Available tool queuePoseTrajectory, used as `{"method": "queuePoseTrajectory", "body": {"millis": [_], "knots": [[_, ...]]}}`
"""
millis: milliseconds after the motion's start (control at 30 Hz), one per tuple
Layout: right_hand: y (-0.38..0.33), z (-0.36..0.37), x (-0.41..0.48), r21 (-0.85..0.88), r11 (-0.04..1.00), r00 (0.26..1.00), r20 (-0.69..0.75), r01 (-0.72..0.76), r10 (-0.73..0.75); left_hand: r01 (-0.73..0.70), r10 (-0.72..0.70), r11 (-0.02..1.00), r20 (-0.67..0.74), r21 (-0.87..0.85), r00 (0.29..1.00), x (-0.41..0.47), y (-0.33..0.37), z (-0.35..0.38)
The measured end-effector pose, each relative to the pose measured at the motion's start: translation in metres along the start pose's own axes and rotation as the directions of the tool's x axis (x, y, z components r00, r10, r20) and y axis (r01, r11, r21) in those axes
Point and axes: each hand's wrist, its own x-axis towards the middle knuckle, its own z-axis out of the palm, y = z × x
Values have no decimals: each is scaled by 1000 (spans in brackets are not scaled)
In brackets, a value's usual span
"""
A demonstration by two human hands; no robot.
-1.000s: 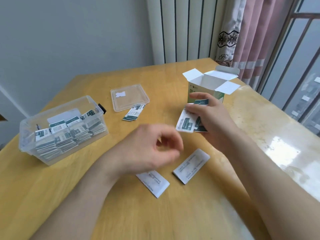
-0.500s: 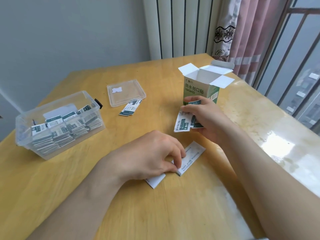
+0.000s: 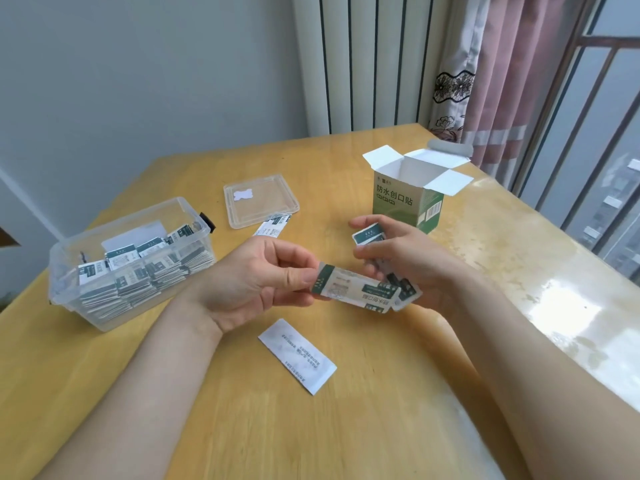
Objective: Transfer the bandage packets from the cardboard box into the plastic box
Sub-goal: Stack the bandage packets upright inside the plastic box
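Left hand: pinches one bandage packet by its end, in front of the cardboard box. Right hand: grips a packet bundle, just before that box. Plastic box: well left of it, packets inside.

The right hand hides most of its packet stack; the count is unclear.

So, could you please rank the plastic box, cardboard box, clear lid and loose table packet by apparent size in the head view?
1. plastic box
2. cardboard box
3. clear lid and loose packet look about alike; the packet is nearer the camera, so I won't rank them.
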Motion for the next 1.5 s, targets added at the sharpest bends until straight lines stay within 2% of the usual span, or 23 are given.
{"method": "queuePoseTrajectory", "body": {"millis": [167,233,333,367,433,533,633,700,767,833,867,933,1033,1200,1333,1433,1500], "knots": [[0,9,-9,-388,920,972,232,51,44,111,-119,985,-52,-129,992,10,-10,-2],[2,12,-11,-419,900,943,331,121,27,120,-132,984,-80,-134,988,11,-10,0],[4,14,-9,-334,929,943,330,160,-44,69,-81,987,-79,-146,994,11,-9,-1],[5,13,-8,-315,934,945,320,171,-65,37,-47,993,-86,-110,995,10,-8,0],[5,13,-7,-349,919,949,306,184,-74,-51,65,995,-184,81,981,10,-9,3],[9,14,-4,-435,887,958,287,154,-25,-160,257,939,-312,304,915,15,-13,12],[10,15,-3,-406,911,948,313,77,60,-211,375,859,-291,467,880,17,-17,12],[10,16,-4,-350,936,946,314,34,83,-185,400,792,-265,582,877,14,-13,4],[11,18,-2,-246,969,961,272,31,39,-43,289,692,-223,721,931,4,-9,-3],[14,22,2,-228,961,979,162,157,-121,122,94,461,-185,879,978,-7,-11,-6],[15,25,5,-258,933,967,95,252,-235,150,11,354,-164,923,986,-12,-14,-6],[17,31,8,-313,861,908,11,401,-419,99,-62,261,-85,960,994,-20,-19,-3],[23,41,9,-283,829,861,-24,481,-508,-17,-108,288,50,957,993,-22,-15,-6],[29,49,5,-242,844,875,48,478,-482,-95,-146,285,141,954,979,-20,-6,-7],[34,49,11,-374,798,871,63,473,-487,-92,-144,271,135,958,980,-16,-6,-7],[33,44,15,-487,754,873,36,440,-486,-89,-153,307,142,948,978,-17,-7,-8],[26,38,13,-603,679,892,130,418,-433,-89,-169,325,151,941,974,-17,-8,-8]]}}
